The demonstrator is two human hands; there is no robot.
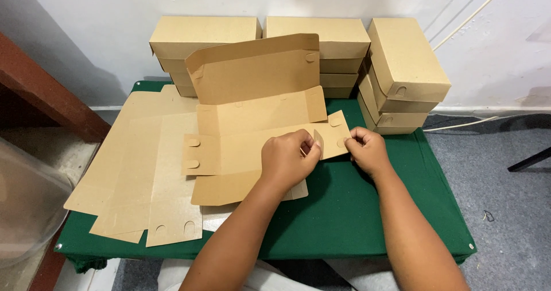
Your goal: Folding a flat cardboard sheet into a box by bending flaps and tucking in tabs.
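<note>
A brown cardboard box blank (252, 119) lies partly folded on the green table (344, 210), its back panel standing up. My left hand (287, 158) presses on the front panel and pinches a small flap near its right end. My right hand (367, 148) grips the right end flap of the same blank, fingers curled on its edge. Both hands sit close together, a few centimetres apart.
A pile of flat cardboard blanks (143, 176) lies on the table's left side. Finished brown boxes are stacked at the back left (201, 44), back centre (327, 50) and back right (402, 73) against the white wall. A clear plastic bin (23, 210) stands at far left.
</note>
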